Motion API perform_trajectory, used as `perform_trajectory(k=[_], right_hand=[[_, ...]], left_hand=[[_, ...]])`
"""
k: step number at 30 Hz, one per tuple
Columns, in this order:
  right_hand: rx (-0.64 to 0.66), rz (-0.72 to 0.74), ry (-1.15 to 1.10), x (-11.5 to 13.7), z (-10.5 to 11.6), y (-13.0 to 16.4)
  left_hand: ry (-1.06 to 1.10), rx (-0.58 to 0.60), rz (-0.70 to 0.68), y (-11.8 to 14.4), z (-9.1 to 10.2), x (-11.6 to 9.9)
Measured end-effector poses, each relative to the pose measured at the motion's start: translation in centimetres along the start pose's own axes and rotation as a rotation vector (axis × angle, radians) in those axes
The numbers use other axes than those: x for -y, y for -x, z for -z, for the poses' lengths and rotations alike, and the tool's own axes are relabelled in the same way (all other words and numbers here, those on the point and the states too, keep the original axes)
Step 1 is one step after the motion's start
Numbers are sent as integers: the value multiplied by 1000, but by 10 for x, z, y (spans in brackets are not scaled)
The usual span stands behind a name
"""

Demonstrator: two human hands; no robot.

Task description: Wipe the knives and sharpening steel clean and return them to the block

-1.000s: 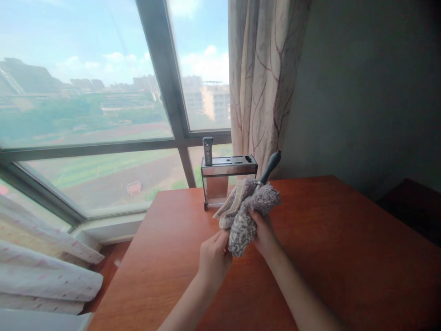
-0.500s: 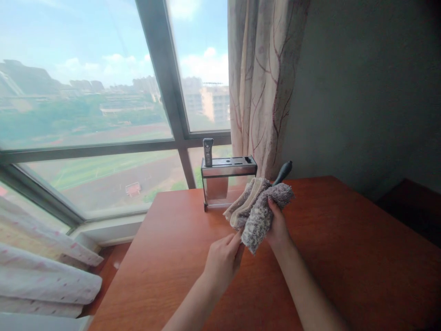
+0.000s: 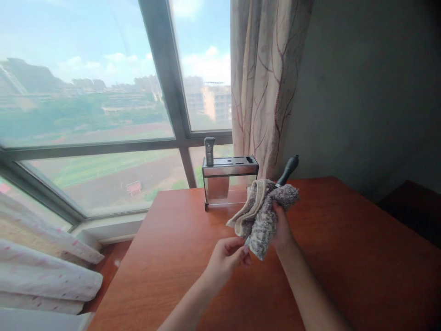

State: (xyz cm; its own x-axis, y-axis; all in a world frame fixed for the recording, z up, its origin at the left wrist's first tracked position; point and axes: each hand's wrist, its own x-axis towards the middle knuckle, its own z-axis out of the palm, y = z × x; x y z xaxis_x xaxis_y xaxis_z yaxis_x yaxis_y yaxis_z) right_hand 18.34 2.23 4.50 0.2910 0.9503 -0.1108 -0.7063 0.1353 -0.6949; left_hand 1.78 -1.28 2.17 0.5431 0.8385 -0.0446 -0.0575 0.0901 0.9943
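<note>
My right hand [image 3: 283, 228] grips a fuzzy grey cloth [image 3: 262, 214] that is bunched around a knife. The knife's black handle [image 3: 288, 169] sticks out up and to the right of the cloth. Just below the cloth, my left hand [image 3: 225, 258] pinches what looks like the tip of the blade, of which only a small pale sliver shows. Both hands are held above the red-brown wooden table [image 3: 179, 276]. Most of the blade is hidden inside the cloth.
A steel knife block [image 3: 229, 178] stands at the table's far edge by the window, with one knife handle [image 3: 209, 151] upright in its left slot. A patterned curtain [image 3: 265, 82] hangs behind it. White bedding [image 3: 41, 271] lies at the lower left.
The cloth with the knife has shifted right and slightly up, so more of the handle shows. My left hand has dropped from the cloth's lower end to the blade tip.
</note>
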Motion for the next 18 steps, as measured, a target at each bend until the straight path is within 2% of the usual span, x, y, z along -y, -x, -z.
perform_trajectory(k=[3,5,7,10,12,14,16,18], right_hand=[[-46,60,-49,-9,-1,-1],[-50,81,-51,-11,-2,0],[-63,98,-47,-9,-3,0],[-77,106,-62,-4,0,-2],[-71,71,-88,-1,2,-5],[-53,11,-119,2,3,-6],[-11,-29,-131,5,4,-5],[34,3,-89,6,3,-2]], left_hand=[[-384,-208,-185,1,7,-1],[-601,-289,-257,1,12,-1],[-704,-269,-284,0,15,0],[-736,-190,-287,-1,12,0],[-698,-153,-267,-1,8,-1],[-555,-90,-205,0,4,-3],[-291,40,-81,2,3,-4],[-7,191,74,4,3,-5]])
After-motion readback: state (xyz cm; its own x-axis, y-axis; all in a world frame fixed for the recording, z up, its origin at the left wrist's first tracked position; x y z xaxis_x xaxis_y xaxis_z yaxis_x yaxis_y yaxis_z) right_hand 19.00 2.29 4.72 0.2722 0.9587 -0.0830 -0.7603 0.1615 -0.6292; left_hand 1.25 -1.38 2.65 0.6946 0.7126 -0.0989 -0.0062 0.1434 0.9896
